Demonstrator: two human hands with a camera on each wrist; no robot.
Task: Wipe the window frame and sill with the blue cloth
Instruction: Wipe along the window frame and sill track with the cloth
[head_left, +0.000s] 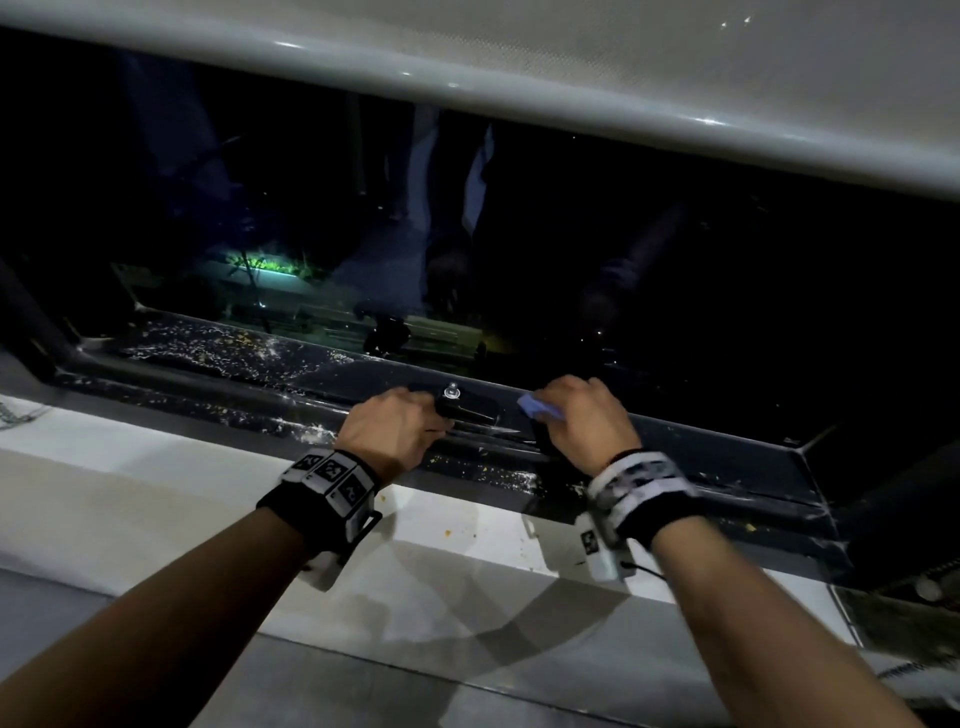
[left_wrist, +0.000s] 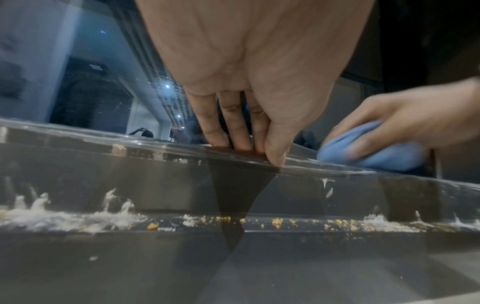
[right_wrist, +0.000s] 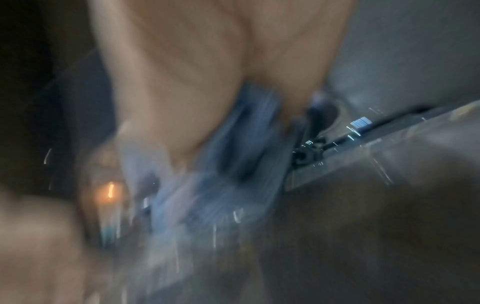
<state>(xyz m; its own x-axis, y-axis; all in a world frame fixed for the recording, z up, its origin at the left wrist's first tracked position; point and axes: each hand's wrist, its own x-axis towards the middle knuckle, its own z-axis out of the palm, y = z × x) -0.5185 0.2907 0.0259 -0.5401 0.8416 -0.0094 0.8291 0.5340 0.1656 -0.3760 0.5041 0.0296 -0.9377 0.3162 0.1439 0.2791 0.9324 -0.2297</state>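
The dark window frame's bottom rail (head_left: 218, 364) runs across the head view, spattered with white smears and yellow crumbs (left_wrist: 64, 220). Below it lies the pale sill (head_left: 156, 493). My right hand (head_left: 584, 415) grips the bunched blue cloth (head_left: 537, 408) and presses it onto the rail's top edge, just right of a black window handle (head_left: 467, 405). In the left wrist view the cloth (left_wrist: 376, 156) shows under the right hand's fingers (left_wrist: 363, 144). My left hand (head_left: 395, 423) rests on the rail left of the handle, its straight fingers (left_wrist: 241, 133) touching the ridge. The right wrist view is blurred; the cloth (right_wrist: 233, 148) shows below the palm.
Dark glass (head_left: 571, 234) fills the window above the rail, with dim reflections. A pale roller blind (head_left: 623, 62) hangs low across the top. The frame's right corner (head_left: 810, 467) and left corner (head_left: 62, 358) close off the rail. A bead chain (head_left: 935, 571) lies at the far right.
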